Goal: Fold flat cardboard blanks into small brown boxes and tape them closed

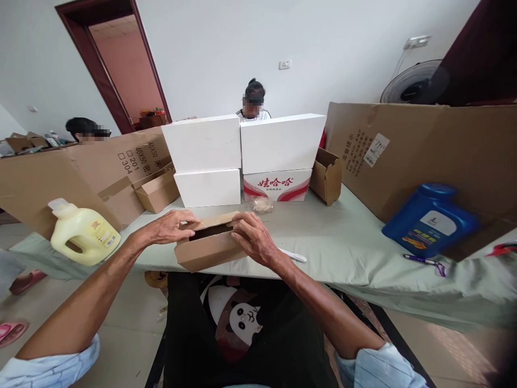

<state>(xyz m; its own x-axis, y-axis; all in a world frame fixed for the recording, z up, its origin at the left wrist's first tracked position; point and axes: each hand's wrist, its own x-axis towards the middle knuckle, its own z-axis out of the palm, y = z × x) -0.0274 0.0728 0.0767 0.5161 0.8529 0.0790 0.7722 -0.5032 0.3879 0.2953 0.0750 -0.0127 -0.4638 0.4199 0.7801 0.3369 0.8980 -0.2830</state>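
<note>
A small brown cardboard box (212,252) rests at the near edge of the table, its top partly open over a dark inside. My left hand (173,226) grips the left end of its upper rim, thumb on the near side. At the other end, my right hand (253,237) has its fingers curled over the rim and flap. Just right of the box lies a white knife-like tool (295,255), partly behind my right wrist. A crumpled clear plastic bag (262,205) sits beyond the box.
Stacked white boxes (205,188) stand across the table (323,237). A pale yellow jug (86,237) is at left. A blue bottle (430,221) and a purple pen (422,260) lie at right. Large cardboard panels (424,145) flank both sides. Two people (253,102) sit beyond.
</note>
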